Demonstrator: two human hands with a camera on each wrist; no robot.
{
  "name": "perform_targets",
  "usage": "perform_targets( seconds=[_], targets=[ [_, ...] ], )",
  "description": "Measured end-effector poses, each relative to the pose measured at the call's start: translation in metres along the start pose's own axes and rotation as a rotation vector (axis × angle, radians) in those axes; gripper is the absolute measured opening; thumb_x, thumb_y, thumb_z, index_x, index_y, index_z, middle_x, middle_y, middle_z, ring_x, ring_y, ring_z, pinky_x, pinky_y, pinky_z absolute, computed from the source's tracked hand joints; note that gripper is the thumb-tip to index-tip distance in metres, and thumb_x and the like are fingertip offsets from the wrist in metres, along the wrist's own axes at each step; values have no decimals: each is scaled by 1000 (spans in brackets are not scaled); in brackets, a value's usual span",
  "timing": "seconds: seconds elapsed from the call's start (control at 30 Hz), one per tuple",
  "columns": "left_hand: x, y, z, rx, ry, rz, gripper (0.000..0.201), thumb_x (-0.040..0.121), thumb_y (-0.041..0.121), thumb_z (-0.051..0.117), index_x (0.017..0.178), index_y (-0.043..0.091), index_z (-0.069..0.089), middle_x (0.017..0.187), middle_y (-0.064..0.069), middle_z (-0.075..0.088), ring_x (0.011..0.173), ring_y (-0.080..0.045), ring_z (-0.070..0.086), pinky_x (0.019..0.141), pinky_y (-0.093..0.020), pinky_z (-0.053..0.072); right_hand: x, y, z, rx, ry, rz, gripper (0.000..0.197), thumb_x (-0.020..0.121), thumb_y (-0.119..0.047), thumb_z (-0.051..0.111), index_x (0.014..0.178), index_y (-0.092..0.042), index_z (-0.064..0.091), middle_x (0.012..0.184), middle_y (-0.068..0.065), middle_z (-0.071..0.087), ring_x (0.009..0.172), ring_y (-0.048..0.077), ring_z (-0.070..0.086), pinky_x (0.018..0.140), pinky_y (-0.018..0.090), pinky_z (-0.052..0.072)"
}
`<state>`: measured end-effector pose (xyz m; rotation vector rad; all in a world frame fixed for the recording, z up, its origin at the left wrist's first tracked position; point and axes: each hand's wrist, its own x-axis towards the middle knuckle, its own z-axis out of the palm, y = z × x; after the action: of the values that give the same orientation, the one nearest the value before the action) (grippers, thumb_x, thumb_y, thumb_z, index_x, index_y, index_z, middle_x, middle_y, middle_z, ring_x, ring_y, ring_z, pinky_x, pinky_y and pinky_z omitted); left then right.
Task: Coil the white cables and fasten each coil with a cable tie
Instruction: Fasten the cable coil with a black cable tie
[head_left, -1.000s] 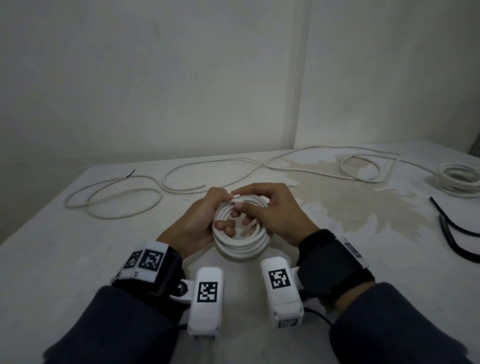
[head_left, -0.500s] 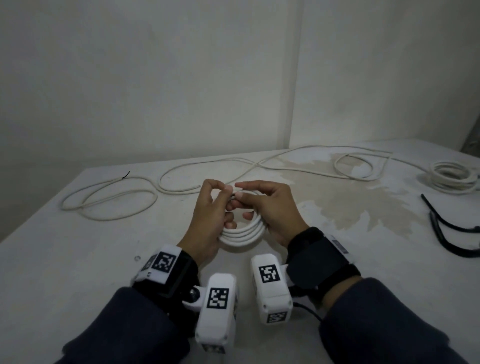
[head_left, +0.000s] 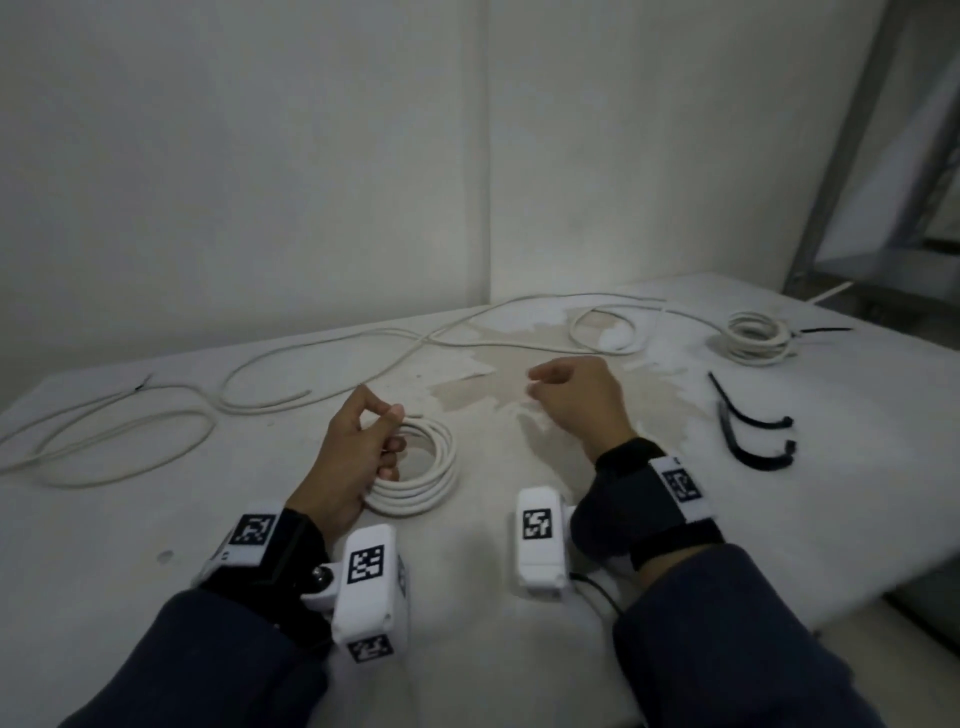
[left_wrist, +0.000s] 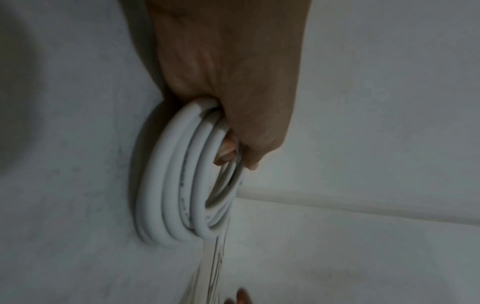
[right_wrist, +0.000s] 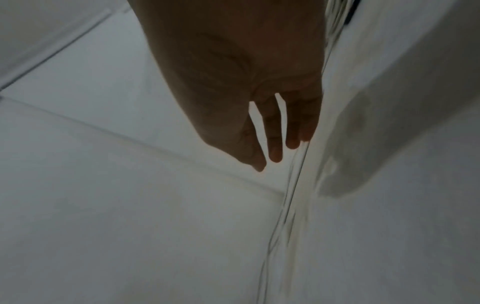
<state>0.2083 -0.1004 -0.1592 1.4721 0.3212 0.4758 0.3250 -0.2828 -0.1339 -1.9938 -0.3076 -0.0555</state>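
A white cable coil (head_left: 426, 467) lies on the white table (head_left: 130, 525) in front of me. My left hand (head_left: 363, 441) grips its left side, fingers curled through the ring and thumb on top; the left wrist view shows the coil (left_wrist: 176, 185) held this way. My right hand (head_left: 566, 395) hovers to the right of the coil, empty, its fingers straight in the right wrist view (right_wrist: 275, 127). Two black cable ties (head_left: 748, 431) lie at the right. A finished white coil (head_left: 756, 338) with a black tie sits at the far right.
Long loose white cable (head_left: 311, 374) snakes across the back of the table from the left edge to a loop (head_left: 608, 332) at the right. A brownish stain (head_left: 498, 384) marks the table's middle. Walls stand behind; a metal frame (head_left: 852, 130) rises at the far right.
My right hand has let go of the coil and moved right, toward the black ties. The left hand keeps hold of the coil, now resting on the table. My head has turned right.
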Motion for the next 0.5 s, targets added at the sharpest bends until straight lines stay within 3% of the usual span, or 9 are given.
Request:
perform_targets(
  seconds=[0.07, 0.13, 0.2, 0.27, 0.37, 0.5],
  targets=[
    [4, -3, 11, -3, -4, -3, 27, 99, 11, 48, 74, 15, 38, 61, -8, 39, 40, -9, 27, 35, -14, 25, 14, 25, -41, -145, 99, 67, 16, 81, -13, 68, 96, -14, 74, 105, 7, 72, 102, 25, 64, 93, 32, 49],
    [7, -5, 20, 2, -12, -1, 27, 99, 12, 49, 74, 15, 38, 61, -8, 40, 43, -11, 27, 34, -15, 25, 25, 45, -83, -326, 169, 136, 20, 80, -15, 68, 97, -7, 72, 102, 11, 71, 102, 30, 64, 84, 30, 49],
    [8, -5, 26, 9, -14, -2, 27, 99, 12, 49, 74, 15, 39, 60, -9, 41, 44, -12, 28, 35, -15, 26, 28, 56, -118, -511, 153, 207, 21, 77, -17, 70, 92, -3, 68, 92, 11, 67, 98, 32, 64, 74, 28, 44],
    [8, -4, 27, 11, -10, -1, 26, 99, 12, 49, 75, 14, 39, 60, -10, 42, 39, -10, 30, 36, -14, 26, 25, 60, -141, -631, 82, 272, 21, 73, -19, 75, 77, -4, 61, 80, 9, 61, 88, 32, 63, 68, 29, 42],
    [7, -5, 27, -5, -9, 3, 25, 99, 11, 49, 76, 13, 39, 61, -11, 42, 37, -9, 29, 36, -15, 27, 20, 63, -151, -707, 6, 337, 27, 69, -22, 80, 69, -6, 57, 76, 11, 63, 71, 27, 59, 61, 28, 44],
    [5, -5, 25, -4, -11, -2, 24, 99, 12, 49, 76, 13, 40, 63, -12, 42, 40, -11, 27, 37, -15, 27, 19, 62, -145, -822, 4, 287, 21, 81, -20, 66, 78, -5, 52, 83, 13, 55, 73, 26, 51, 60, 25, 37]
  ],
)
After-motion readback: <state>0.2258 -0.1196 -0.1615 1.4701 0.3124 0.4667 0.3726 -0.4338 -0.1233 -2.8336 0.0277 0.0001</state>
